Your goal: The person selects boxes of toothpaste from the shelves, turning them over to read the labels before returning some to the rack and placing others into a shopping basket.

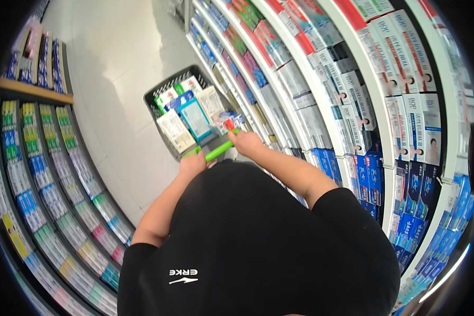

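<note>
My left hand (194, 163) is closed around one end of a green cart handle (218, 151). Toward the handle's other end, my right hand (246, 143) is wrapped around it too. Beyond the handle is a dark grey shopping cart (151, 111) with perforated sides. It holds a teal flat package (195, 118), a cream box (175, 131) on the left and another cream package (210, 102) on the right. Green-and-white packs (189, 84) lie at its far end. A small red item (229, 124) shows close to my right hand.
Shelves (332, 100) packed with boxed goods, some looking like toothpaste, rise close along the right. On the left stands a rack (58, 174) of hanging packs, with a wooden-edged shelf (36, 90) beyond. A pale tiled floor (108, 68) runs between them.
</note>
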Available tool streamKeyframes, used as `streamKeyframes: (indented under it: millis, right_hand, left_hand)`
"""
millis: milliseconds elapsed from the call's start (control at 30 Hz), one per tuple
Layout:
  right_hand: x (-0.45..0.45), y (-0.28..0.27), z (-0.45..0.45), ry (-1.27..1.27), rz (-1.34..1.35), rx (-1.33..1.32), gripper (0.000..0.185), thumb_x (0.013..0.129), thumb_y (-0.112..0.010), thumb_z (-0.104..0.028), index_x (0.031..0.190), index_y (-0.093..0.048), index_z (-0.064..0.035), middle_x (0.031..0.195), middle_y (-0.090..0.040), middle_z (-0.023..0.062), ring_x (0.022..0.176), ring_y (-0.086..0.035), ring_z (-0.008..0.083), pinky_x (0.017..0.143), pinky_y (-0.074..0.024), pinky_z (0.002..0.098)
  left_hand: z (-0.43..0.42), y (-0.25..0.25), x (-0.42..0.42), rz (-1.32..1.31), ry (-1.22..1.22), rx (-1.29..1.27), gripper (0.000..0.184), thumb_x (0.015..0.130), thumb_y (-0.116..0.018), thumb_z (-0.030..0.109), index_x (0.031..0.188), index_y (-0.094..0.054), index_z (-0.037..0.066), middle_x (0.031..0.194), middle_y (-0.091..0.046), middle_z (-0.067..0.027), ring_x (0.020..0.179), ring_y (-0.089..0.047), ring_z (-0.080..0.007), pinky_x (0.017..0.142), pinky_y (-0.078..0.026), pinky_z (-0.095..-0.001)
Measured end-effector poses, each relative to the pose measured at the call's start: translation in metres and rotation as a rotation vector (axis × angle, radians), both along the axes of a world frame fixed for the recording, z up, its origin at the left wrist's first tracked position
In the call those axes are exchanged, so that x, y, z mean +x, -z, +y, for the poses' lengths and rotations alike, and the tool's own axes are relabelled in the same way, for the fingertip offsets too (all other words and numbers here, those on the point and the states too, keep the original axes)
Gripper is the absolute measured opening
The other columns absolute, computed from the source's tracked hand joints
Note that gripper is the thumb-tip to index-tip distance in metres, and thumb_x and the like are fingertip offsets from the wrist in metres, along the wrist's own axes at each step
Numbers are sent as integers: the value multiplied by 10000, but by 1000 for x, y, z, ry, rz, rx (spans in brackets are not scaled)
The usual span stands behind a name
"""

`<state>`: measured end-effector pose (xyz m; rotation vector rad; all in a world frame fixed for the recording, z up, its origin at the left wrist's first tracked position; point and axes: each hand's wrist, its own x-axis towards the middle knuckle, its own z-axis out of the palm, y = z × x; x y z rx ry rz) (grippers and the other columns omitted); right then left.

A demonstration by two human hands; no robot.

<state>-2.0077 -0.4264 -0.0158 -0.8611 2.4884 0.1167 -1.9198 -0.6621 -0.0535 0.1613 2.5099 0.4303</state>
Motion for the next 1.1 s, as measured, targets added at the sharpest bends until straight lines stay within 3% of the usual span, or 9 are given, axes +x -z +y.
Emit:
streamKeyframes:
  millis: [233, 333, 567, 767, 867, 933, 967, 1100]
  right_hand:
    - [-23, -16, -23, 76, -66, 80, 265, 986, -480, -229, 1232, -517, -138, 997, -664, 187, 876, -720, 358, 672, -564, 471]
    - [-35, -9, -33, 104, -45, 73, 284, 983, -489, -228, 1253, -518, -147, 995, -664, 184, 886, -719, 349, 676, -563, 466]
    - [-75, -8, -63, 156, 8, -39, 259, 943, -529, -185, 1187, -512, -99, 999, -648, 229, 862, -720, 380, 679, -574, 467]
    - [-127, 7, -91, 126, 14, -92, 298, 939, -523, -182, 1226, -518, -100, 998, -646, 227, 851, -713, 367, 689, -569, 474]
    - [-156, 7, -101, 152, -17, -139, 400, 949, -511, -188, 1342, -488, -115, 1027, -662, 223, 916, -707, 371, 739, -566, 489]
    - [-169, 8, -102, 211, -9, -276, 545, 940, -539, -188, 1465, -412, -122, 1061, -658, 237, 947, -699, 388, 785, -562, 498]
    - [-178, -3, -94, 299, -235, -330, 753, 926, -600, -197, 1579, -233, -122, 1177, -639, 278, 1014, -674, 434, 866, -540, 518]
    - [-170, 17, -47, 429, -303, -440, 807, 907, -649, -215, 1576, -212, -101, 1162, -664, 275, 1034, -657, 436, 896, -518, 515]
  left_hand:
    - [-14, -6, -22, 41, 23, 21, 642, 941, -515, 677, 1109, -580, 61, 793, -723, -170, 771, -729, -368, 662, -570, -500]
    - [-25, -1, -31, 233, 35, 35, 631, 927, -516, 696, 978, -581, 70, 652, -680, -139, 611, -707, -330, 524, -544, -465]
    - [-51, -4, -76, 197, -34, 13, 588, 919, -555, 675, 999, -580, 93, 750, -716, -133, 713, -728, -339, 623, -570, -468]
    - [-76, -19, -126, 18, -160, -10, 630, 929, -542, 675, 1170, -582, 95, 940, -733, -220, 898, -719, -390, 769, -559, -511]
    - [-92, -18, -149, 21, -179, -8, 630, 926, -551, 674, 1156, -581, 89, 944, -731, -224, 904, -714, -401, 774, -554, -521]
    - [-106, -13, -169, -44, -182, -5, 661, 918, -573, 661, 1251, -595, 91, 1055, -720, -232, 987, -695, -417, 845, -554, -508]
    - [-116, -6, -178, -52, -173, 6, 669, 918, -573, 663, 1253, -593, 85, 1062, -717, -236, 995, -690, -424, 856, -550, -508]
    - [-142, 4, -207, -126, -183, 94, 683, 921, -591, 646, 1268, -590, 57, 1110, -695, -265, 1052, -658, -446, 913, -527, -505]
